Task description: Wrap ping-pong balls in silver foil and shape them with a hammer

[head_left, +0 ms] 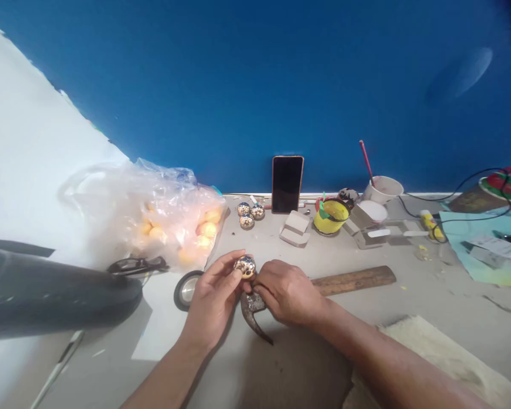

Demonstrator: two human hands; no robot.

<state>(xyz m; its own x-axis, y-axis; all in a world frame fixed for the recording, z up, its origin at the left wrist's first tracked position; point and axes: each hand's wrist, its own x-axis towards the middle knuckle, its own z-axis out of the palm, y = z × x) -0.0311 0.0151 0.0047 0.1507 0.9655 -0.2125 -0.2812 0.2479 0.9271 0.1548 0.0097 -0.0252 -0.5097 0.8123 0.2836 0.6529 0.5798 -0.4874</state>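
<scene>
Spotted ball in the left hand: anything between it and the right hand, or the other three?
Toward the right hand, just beside the ball: nothing visible. Toward the other three balls: only a fingertip of the left hand at the ball's far edge. The hammer head lies on the near side.

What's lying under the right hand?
A hammer: its curved claw shows to one side of the right hand, its wooden handle to the other. The stretch between is covered, so whether the hand touches it can't be seen.
</scene>
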